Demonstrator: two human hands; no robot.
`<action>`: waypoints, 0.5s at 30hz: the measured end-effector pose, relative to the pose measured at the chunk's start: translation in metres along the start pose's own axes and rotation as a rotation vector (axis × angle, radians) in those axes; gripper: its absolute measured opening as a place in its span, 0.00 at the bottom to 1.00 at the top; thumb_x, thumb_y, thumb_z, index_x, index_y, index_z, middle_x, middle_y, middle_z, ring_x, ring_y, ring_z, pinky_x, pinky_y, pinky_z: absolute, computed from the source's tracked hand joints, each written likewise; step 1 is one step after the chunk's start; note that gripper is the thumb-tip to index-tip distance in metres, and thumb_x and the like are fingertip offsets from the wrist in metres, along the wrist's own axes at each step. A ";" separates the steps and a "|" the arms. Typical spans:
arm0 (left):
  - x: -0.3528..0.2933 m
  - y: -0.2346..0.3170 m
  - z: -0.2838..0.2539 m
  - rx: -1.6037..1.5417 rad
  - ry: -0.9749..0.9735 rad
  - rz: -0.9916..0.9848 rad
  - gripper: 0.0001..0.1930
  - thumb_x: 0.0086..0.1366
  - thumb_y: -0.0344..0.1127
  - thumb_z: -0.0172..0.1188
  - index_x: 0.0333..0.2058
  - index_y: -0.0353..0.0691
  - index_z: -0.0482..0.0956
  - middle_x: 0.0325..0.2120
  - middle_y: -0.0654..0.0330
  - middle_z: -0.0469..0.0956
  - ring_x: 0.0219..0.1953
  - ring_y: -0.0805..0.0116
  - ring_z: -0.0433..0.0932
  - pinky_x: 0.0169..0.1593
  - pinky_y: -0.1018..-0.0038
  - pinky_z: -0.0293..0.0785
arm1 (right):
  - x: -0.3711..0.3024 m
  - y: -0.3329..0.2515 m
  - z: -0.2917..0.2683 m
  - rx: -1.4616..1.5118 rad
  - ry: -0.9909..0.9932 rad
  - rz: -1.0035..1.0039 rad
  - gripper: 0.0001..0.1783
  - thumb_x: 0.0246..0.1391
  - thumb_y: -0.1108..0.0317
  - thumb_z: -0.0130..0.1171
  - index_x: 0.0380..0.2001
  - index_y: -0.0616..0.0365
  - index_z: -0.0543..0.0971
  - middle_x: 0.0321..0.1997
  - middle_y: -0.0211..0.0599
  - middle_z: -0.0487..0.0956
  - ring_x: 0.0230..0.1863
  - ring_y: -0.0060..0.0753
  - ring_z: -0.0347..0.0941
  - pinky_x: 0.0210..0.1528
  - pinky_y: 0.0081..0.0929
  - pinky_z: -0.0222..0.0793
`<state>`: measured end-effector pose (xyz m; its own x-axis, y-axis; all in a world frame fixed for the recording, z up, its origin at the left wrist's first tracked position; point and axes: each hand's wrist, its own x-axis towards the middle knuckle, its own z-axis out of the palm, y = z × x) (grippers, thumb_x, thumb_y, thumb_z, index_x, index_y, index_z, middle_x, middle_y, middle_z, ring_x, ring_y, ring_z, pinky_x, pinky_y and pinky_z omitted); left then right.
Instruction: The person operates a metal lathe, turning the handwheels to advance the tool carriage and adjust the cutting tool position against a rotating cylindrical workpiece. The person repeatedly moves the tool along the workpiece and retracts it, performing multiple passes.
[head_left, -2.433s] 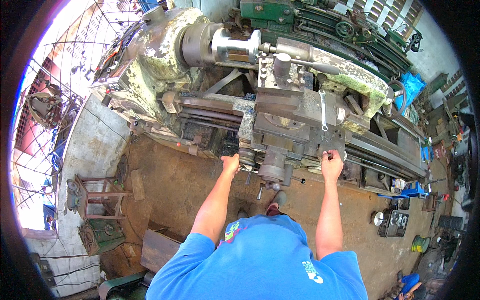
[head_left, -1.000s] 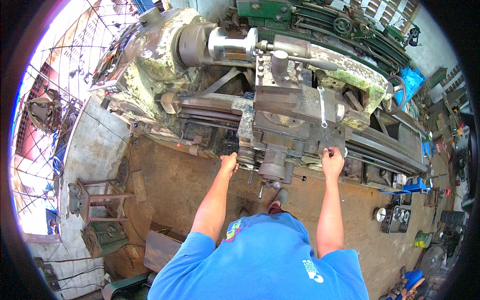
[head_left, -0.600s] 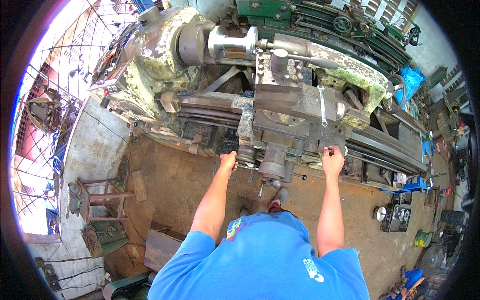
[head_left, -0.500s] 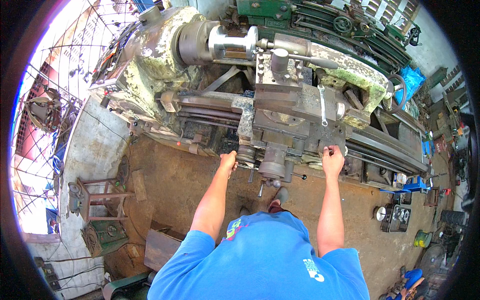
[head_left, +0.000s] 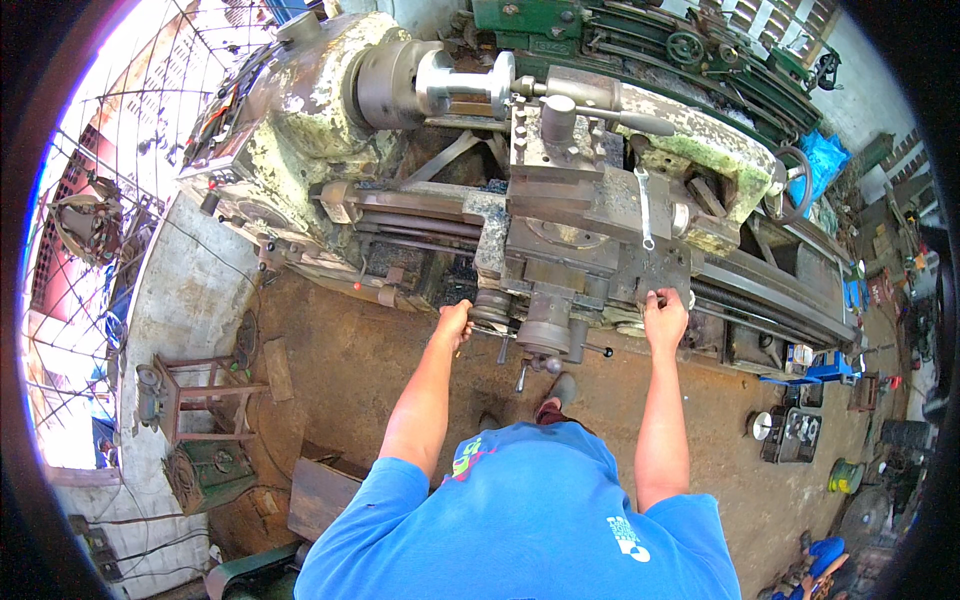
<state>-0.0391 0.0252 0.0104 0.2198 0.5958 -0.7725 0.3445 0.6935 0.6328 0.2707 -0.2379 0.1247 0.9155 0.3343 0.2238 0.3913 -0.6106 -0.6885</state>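
A worn lathe stands before me, its chuck (head_left: 380,88) gripping a shiny spool-shaped metal workpiece (head_left: 502,86). My left hand (head_left: 455,323) is closed on the rim of a round handwheel (head_left: 489,307) at the carriage's left front. Against the carriage's right front edge, my right hand (head_left: 666,318) has its fingers pinched together; whatever they hold is hidden. A combination wrench (head_left: 645,212) lies on the carriage top just beyond that hand. The square tool post (head_left: 556,145) sits between the workpiece and the cross slide, with a long handle pointing right.
Ball-ended levers (head_left: 540,366) stick out from the carriage toward my body. A green lathe (head_left: 650,45) stands behind. On the left are a wooden stand (head_left: 210,395) and a metal-grid opening. A black crate (head_left: 793,436) sits on the floor at right; a person (head_left: 822,570) is at lower right.
My left hand has shifted very slightly at the handwheel. The right hand, wrench and workpiece look the same.
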 end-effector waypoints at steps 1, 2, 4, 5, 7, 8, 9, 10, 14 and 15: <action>-0.001 0.001 -0.001 -0.003 0.000 -0.003 0.15 0.62 0.43 0.55 0.30 0.35 0.69 0.16 0.61 0.68 0.13 0.72 0.64 0.17 0.71 0.61 | 0.000 0.000 0.000 0.007 0.000 -0.011 0.12 0.52 0.62 0.64 0.34 0.60 0.80 0.21 0.43 0.78 0.24 0.37 0.75 0.33 0.34 0.71; -0.001 0.002 -0.001 -0.006 -0.008 -0.005 0.14 0.62 0.43 0.55 0.29 0.36 0.70 0.16 0.61 0.68 0.13 0.72 0.65 0.17 0.71 0.61 | 0.000 -0.001 -0.001 0.011 -0.004 -0.004 0.12 0.52 0.62 0.64 0.34 0.60 0.81 0.21 0.43 0.78 0.24 0.38 0.75 0.33 0.34 0.71; -0.002 0.003 -0.003 -0.002 -0.013 -0.029 0.15 0.62 0.44 0.55 0.26 0.37 0.71 0.16 0.62 0.68 0.14 0.72 0.65 0.17 0.71 0.61 | 0.000 -0.002 -0.002 0.003 -0.015 0.006 0.12 0.52 0.62 0.63 0.34 0.59 0.81 0.23 0.45 0.79 0.26 0.42 0.77 0.34 0.36 0.72; -0.002 0.003 -0.003 -0.007 -0.011 -0.017 0.15 0.62 0.44 0.55 0.26 0.37 0.71 0.16 0.62 0.68 0.14 0.72 0.65 0.17 0.71 0.61 | 0.000 -0.002 -0.003 -0.009 -0.023 0.007 0.12 0.52 0.61 0.63 0.34 0.59 0.81 0.24 0.47 0.80 0.28 0.47 0.79 0.35 0.38 0.73; -0.003 0.003 -0.002 -0.005 -0.004 -0.031 0.15 0.62 0.45 0.54 0.25 0.37 0.71 0.15 0.63 0.68 0.14 0.73 0.64 0.18 0.71 0.61 | 0.001 -0.003 -0.003 -0.019 -0.027 0.006 0.13 0.52 0.61 0.63 0.34 0.58 0.81 0.26 0.48 0.81 0.30 0.51 0.80 0.36 0.41 0.74; -0.003 0.002 -0.002 0.004 -0.003 -0.015 0.16 0.62 0.46 0.54 0.29 0.37 0.72 0.19 0.61 0.71 0.15 0.72 0.66 0.19 0.70 0.63 | 0.001 -0.004 -0.003 -0.017 -0.022 0.004 0.12 0.52 0.61 0.63 0.34 0.58 0.81 0.25 0.48 0.81 0.30 0.51 0.80 0.36 0.41 0.74; -0.004 0.001 -0.002 0.017 -0.003 -0.007 0.17 0.62 0.47 0.54 0.32 0.36 0.74 0.22 0.58 0.73 0.16 0.71 0.68 0.19 0.70 0.64 | 0.001 -0.004 -0.003 -0.015 -0.018 0.002 0.12 0.52 0.61 0.63 0.34 0.58 0.81 0.25 0.48 0.81 0.30 0.51 0.80 0.36 0.41 0.74; -0.004 -0.002 -0.001 0.037 0.034 0.008 0.19 0.63 0.49 0.54 0.36 0.36 0.76 0.25 0.56 0.75 0.17 0.70 0.70 0.20 0.70 0.66 | 0.001 -0.004 -0.003 -0.010 -0.018 0.005 0.12 0.52 0.61 0.63 0.34 0.58 0.81 0.25 0.48 0.81 0.30 0.51 0.80 0.36 0.41 0.74; -0.007 -0.006 0.000 0.252 0.229 0.063 0.38 0.63 0.60 0.55 0.59 0.32 0.64 0.52 0.42 0.70 0.46 0.52 0.75 0.38 0.59 0.76 | 0.001 -0.005 -0.003 -0.007 -0.021 0.006 0.12 0.52 0.61 0.63 0.34 0.58 0.81 0.24 0.47 0.81 0.29 0.50 0.80 0.35 0.40 0.74; -0.008 -0.006 0.000 0.340 0.244 0.089 0.44 0.62 0.63 0.55 0.63 0.30 0.58 0.58 0.40 0.64 0.54 0.48 0.71 0.46 0.57 0.75 | 0.001 -0.005 -0.004 -0.011 -0.022 0.004 0.12 0.52 0.61 0.63 0.34 0.58 0.81 0.24 0.47 0.81 0.28 0.49 0.80 0.35 0.40 0.74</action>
<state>-0.0425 0.0164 0.0131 0.0542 0.7537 -0.6549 0.6246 0.4861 0.6112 0.2702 -0.2371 0.1310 0.9148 0.3477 0.2057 0.3889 -0.6201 -0.6814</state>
